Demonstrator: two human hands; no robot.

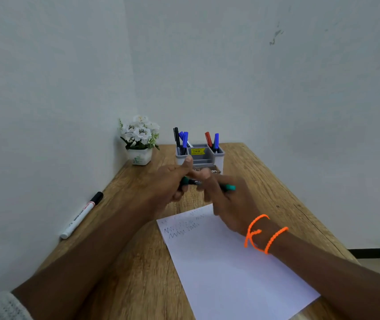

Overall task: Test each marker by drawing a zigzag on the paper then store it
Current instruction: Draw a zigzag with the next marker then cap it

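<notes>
Here, at frame centre, your left hand (pixel 170 181) and right hand (pixel 226 202) both grip one green marker (pixel 229 187), held level above the worktop (pixel 138 262). The paper (pixel 226 262), bearing zigzags near its top edge, lies at lower right. The organizer (pixel 201 155) with markers stands just behind. A white marker (pixel 81 215) lies at left.

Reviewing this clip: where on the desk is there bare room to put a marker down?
Bare wood shows right of the paper up to the desk's right edge, and between the white marker by the wall and the paper. Crowded: the far end, with flower pot, organizer and both hands holding the green marker.
</notes>
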